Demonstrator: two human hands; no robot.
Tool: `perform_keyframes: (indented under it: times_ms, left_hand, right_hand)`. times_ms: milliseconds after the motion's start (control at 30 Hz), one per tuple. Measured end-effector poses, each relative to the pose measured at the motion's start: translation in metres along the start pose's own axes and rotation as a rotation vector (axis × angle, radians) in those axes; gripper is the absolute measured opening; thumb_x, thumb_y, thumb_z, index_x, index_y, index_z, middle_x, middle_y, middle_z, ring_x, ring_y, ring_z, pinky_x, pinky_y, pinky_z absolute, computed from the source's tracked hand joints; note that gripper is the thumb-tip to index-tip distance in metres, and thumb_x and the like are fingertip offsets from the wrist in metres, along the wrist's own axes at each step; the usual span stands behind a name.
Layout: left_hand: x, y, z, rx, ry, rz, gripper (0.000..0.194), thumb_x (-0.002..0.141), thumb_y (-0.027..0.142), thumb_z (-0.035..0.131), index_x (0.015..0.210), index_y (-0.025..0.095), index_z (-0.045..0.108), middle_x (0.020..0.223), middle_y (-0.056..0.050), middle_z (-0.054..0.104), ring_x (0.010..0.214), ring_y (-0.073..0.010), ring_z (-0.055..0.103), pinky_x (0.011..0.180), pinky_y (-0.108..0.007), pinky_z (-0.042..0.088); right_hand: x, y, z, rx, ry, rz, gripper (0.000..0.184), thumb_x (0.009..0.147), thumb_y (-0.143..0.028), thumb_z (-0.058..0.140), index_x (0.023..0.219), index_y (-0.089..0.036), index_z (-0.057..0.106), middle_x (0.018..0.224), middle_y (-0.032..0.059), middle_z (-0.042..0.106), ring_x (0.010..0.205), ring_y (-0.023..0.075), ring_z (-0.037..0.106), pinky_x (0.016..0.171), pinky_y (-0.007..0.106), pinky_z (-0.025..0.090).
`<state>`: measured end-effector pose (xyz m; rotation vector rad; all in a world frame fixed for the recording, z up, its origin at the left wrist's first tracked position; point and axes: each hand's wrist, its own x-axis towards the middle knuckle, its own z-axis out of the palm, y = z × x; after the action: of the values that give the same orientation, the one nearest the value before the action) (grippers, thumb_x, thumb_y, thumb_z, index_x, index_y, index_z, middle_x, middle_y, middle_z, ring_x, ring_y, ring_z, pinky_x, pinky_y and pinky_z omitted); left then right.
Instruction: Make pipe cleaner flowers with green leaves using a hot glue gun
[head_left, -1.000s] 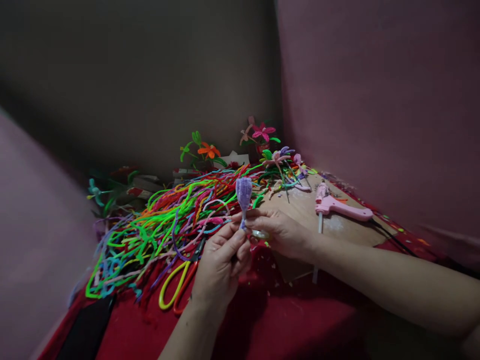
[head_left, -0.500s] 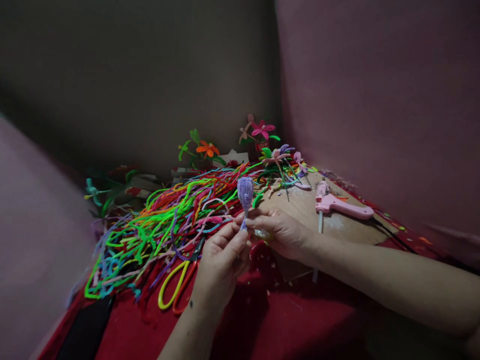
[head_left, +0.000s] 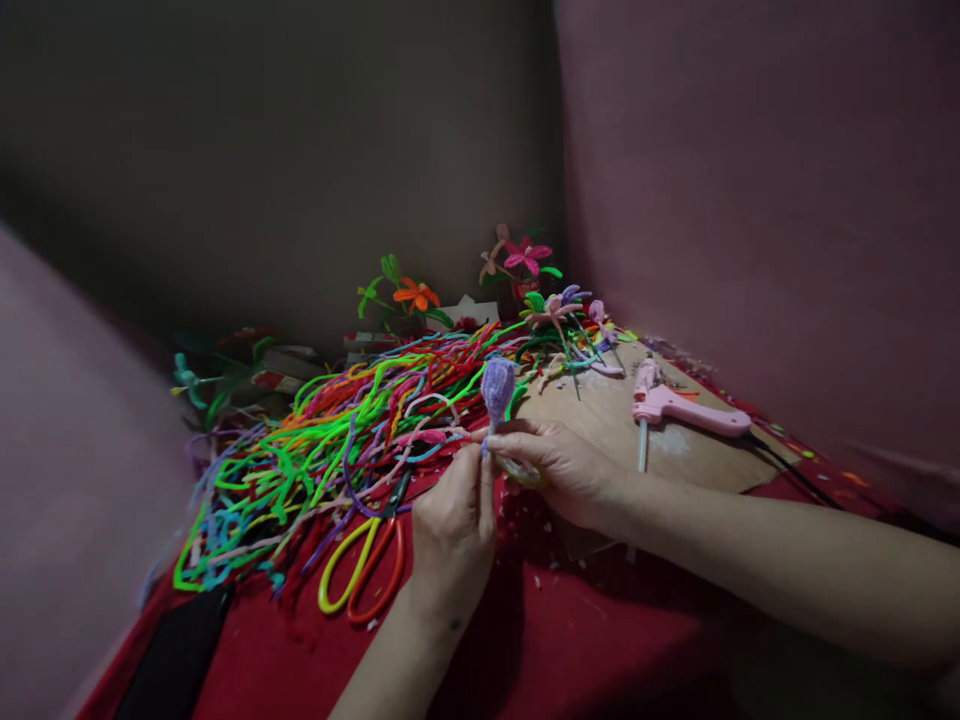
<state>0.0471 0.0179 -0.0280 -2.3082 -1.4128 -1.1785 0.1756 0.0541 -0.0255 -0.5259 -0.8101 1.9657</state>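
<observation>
A purple pipe-cleaner flower bud (head_left: 498, 390) stands upright between my two hands, its rounded head above the fingers. My right hand (head_left: 551, 462) pinches it just below the head, and part of a clear, yellowish item shows under that palm, too hidden to name. My left hand (head_left: 456, 520) closes on the lower end, thumb and finger together at the narrow base. Scissors (head_left: 375, 560) with one yellow and one red handle lie left of my left hand, blades partly under the pile of pipe cleaners (head_left: 322, 430).
A pink glue gun (head_left: 690, 408) rests on a brown board (head_left: 585, 410) at the right, its cord trailing off. Finished pipe-cleaner flowers (head_left: 529, 255) stand at the back. A black flat object (head_left: 172, 655) lies front left on the red cloth (head_left: 277, 660).
My left hand has rotated, its back now turned more upward, at the base of the bud. The bud's head has tilted and shifted slightly right. More of the red scissor handle shows.
</observation>
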Motion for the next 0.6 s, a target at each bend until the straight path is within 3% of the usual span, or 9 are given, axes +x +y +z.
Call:
perform_keyframes:
  times_ms: [267, 433, 600]
  left_hand:
    - [0.0004, 0.0014, 0.0009, -0.057, -0.045, -0.096, 0.017, 0.089, 0.017, 0.044, 0.088, 0.014, 0.061, 0.066, 0.0, 0.064, 0.05, -0.0087, 0.057, 0.053, -0.018, 0.043]
    - [0.0013, 0.0039, -0.0004, -0.156, -0.094, -0.215, 0.018, 0.088, 0.019, 0.043, 0.086, 0.014, 0.06, 0.065, 0.0, 0.063, 0.051, -0.0087, 0.056, 0.052, -0.017, 0.042]
    - [0.0007, 0.0047, -0.0016, -0.18, -0.112, -0.24, 0.016, 0.087, 0.023, 0.046, 0.082, 0.015, 0.059, 0.055, 0.004, 0.054, 0.043, -0.0072, 0.047, 0.045, -0.017, 0.036]
  right_hand:
    - [0.0017, 0.0018, -0.0017, -0.019, 0.0, -0.029, 0.014, 0.061, -0.024, 0.075, 0.067, -0.013, 0.068, 0.057, -0.0034, 0.059, 0.052, 0.0061, 0.049, 0.052, 0.021, 0.033]
    - [0.0032, 0.0024, -0.0046, -0.046, 0.026, -0.004, 0.017, 0.061, -0.026, 0.075, 0.067, -0.013, 0.068, 0.057, -0.003, 0.06, 0.051, 0.0065, 0.049, 0.053, 0.021, 0.032]
    - [0.0022, 0.0023, -0.0045, -0.064, 0.024, -0.018, 0.017, 0.062, -0.027, 0.074, 0.068, -0.012, 0.067, 0.057, -0.003, 0.058, 0.051, 0.0066, 0.048, 0.052, 0.022, 0.032]
